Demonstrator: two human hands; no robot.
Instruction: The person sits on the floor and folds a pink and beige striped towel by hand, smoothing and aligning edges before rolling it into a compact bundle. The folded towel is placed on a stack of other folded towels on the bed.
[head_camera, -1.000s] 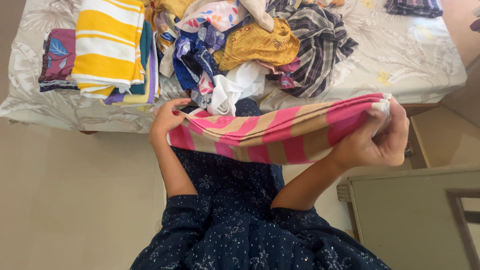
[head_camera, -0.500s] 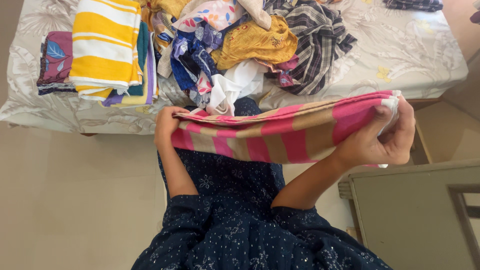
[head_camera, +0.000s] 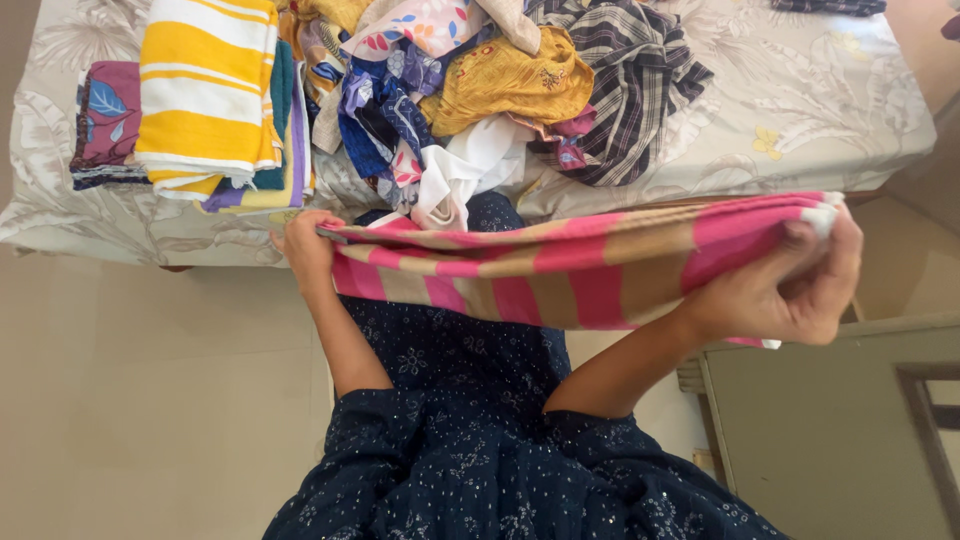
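A: Head view, only 1 cam. What's in hand?

B: Pink-and-tan striped cotton cloth, pulled out flat btw both hands, level across the person's front, just short of the bed edge. Left hand has fingers curled over the left end, pinching the stacked edges. Right hand is closed round the right end, thumb and fingers pressed on the bunched layers, a bit of white hem poking out at the top.

A: Slack or taut?

B: Top edge looks near straight, slight sag in the middle. Seems doubled lengthwise already, several layers show along the upper edge.

A: So which step?

B: My read: mid-fold, stretching it to line up edges. Next move prob calls for bringing the 2 ends together w/o letting the layers slip, so both pinches need to hold.

A: What's around it?

B: On the floral grey bedsheet: neat stack topped by a yellow-and-white striped folded towel at left, a folded maroon print cloth beside it. Centre is a loose heap: mustard yellow garment, blue-purple print fabric, white cloth, dark checked shirt. Grey cabinet top at lower right, near the right hand. Person wears a navy dotted dress

A: Heap touching the striped cloth?

B: White cloth hangs just behind it; touching or not, can't tell
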